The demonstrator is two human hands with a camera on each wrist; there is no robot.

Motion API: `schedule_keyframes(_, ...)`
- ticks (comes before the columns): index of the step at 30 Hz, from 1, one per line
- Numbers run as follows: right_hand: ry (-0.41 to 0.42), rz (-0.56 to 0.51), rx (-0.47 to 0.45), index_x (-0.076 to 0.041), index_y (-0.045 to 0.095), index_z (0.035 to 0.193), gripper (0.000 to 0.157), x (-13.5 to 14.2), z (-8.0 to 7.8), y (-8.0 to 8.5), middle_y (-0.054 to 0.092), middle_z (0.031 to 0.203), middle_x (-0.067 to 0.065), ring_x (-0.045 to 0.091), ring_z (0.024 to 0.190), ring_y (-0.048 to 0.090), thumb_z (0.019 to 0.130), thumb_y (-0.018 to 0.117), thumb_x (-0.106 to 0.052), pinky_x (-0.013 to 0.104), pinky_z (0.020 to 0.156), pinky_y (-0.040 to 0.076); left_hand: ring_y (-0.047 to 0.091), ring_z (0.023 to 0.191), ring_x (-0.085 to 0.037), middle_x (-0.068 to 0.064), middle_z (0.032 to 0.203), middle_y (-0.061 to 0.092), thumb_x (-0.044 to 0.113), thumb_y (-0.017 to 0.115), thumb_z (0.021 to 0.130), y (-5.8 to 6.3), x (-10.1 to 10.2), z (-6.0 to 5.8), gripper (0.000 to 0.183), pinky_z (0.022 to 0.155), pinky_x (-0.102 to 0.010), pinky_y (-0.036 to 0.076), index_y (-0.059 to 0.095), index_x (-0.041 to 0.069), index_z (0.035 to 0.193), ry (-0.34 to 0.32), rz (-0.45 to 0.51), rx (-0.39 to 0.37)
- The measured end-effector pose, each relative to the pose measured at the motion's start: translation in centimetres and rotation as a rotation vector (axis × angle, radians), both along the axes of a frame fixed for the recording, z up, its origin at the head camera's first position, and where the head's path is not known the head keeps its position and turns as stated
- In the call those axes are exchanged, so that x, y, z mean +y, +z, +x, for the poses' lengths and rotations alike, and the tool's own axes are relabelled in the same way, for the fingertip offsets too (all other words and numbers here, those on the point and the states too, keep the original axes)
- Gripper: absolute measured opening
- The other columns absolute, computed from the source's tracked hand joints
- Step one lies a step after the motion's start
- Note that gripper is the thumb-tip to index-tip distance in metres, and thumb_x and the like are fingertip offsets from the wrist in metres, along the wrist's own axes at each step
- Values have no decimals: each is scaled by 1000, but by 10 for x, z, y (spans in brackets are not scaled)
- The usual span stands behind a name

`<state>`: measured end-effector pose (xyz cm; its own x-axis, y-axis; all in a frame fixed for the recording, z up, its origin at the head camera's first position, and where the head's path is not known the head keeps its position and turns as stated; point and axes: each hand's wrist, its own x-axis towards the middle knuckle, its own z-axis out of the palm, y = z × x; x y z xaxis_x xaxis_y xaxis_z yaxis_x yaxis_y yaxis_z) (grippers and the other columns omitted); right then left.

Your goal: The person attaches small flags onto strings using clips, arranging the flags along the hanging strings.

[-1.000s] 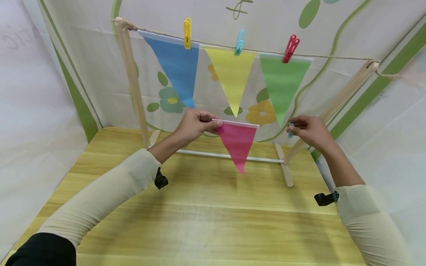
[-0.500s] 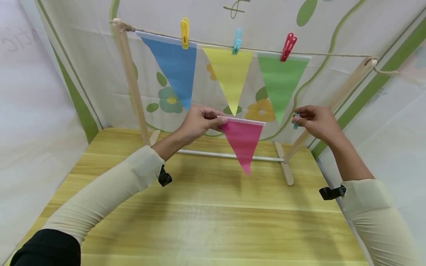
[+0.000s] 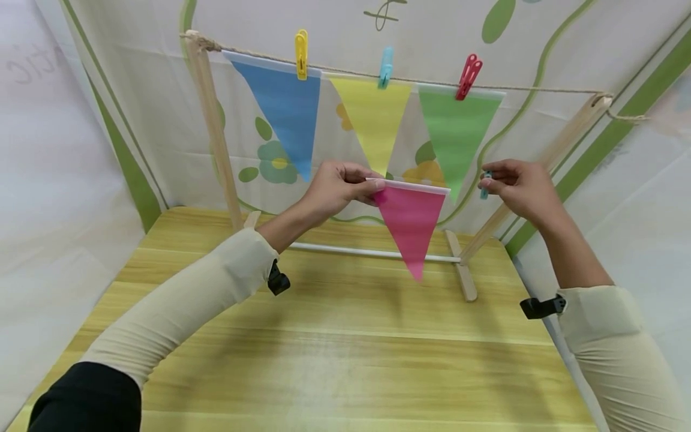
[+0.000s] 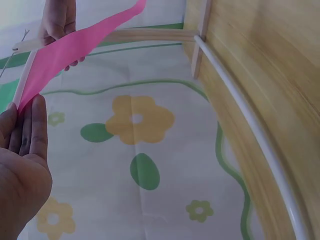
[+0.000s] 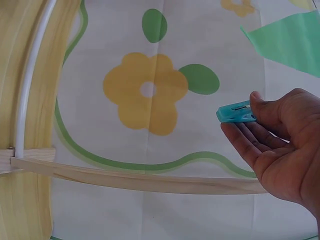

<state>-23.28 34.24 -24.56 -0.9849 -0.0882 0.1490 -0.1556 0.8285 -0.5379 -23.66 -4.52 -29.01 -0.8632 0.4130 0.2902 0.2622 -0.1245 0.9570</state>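
Observation:
My left hand [image 3: 340, 189] pinches the top left corner of a pink pennant [image 3: 412, 216] by its white edge strip. The pennant hangs point down, overlapping the tip of the yellow pennant [image 3: 372, 117] in the head view. Farther right, my right hand [image 3: 526, 189] holds a light blue clothespin [image 5: 235, 112] between thumb and fingers, beside the tip of the green pennant [image 3: 459, 132]. Above, a twine line [image 3: 540, 89] carries the blue pennant [image 3: 281, 108] under a yellow clothespin [image 3: 301, 55], the yellow one under a blue clothespin [image 3: 385, 67], and the green one under a red clothespin [image 3: 468, 77].
Wooden posts [image 3: 213, 129] at left and right hold up the twine. A white rod [image 3: 345, 249] joins them low over the wooden table [image 3: 335, 354]. Right behind stands a white fabric backdrop with printed flowers [image 3: 278, 162].
My left hand has moved right and a little up with the pink pennant. My right hand has risen slightly and shifted right with the clothespin.

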Motion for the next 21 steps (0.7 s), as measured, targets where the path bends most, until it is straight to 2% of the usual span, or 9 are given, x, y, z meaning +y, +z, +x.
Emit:
schedule_keyframes(4, -9, -29, 18, -4, 67, 155, 54, 0, -1, 4, 84, 120, -5, -16, 89, 66, 114, 69, -40, 10, 76, 49, 86, 81, -20, -9, 95, 87, 3, 79, 106, 3, 2, -1, 17, 92, -45, 74, 84, -8, 118, -1, 25, 4)
schedule_keyframes(7, 1, -60, 43, -4, 67, 155, 53, 0, -2, 7, 77, 107, -26, -17, 90, 68, 115, 69, -39, 8, 77, 50, 86, 81, -19, -9, 95, 87, 2, 79, 106, 6, 3, -2, 17, 91, -44, 74, 84, -9, 118, 1, 29, 4)
schedule_keyframes(10, 7, -88, 79, -3, 67, 154, 52, 0, -1, 10, 71, 99, -37, -17, 90, 68, 115, 69, -38, 7, 77, 50, 86, 81, -19, -9, 95, 87, 3, 79, 106, 9, 4, -3, 18, 91, -43, 74, 83, -9, 119, 5, 27, 3)
schedule_keyframes(15, -1, -135, 137, -1, 69, 152, 50, -2, 0, 15, 67, 94, -41, -17, 90, 67, 115, 70, -34, 4, 74, 51, 86, 83, -19, -10, 97, 87, 4, 80, 106, 13, 7, -5, 18, 92, -44, 74, 84, -8, 118, 13, 19, 14)
schedule_keyframes(21, -30, -197, 188, 0, 71, 149, 50, -4, -3, 18, 68, 94, -41, -18, 90, 68, 112, 75, -33, 1, 75, 53, 86, 82, -19, -10, 96, 87, 4, 81, 105, 18, 16, -6, 18, 93, -45, 73, 84, -8, 118, 3, 54, -19)
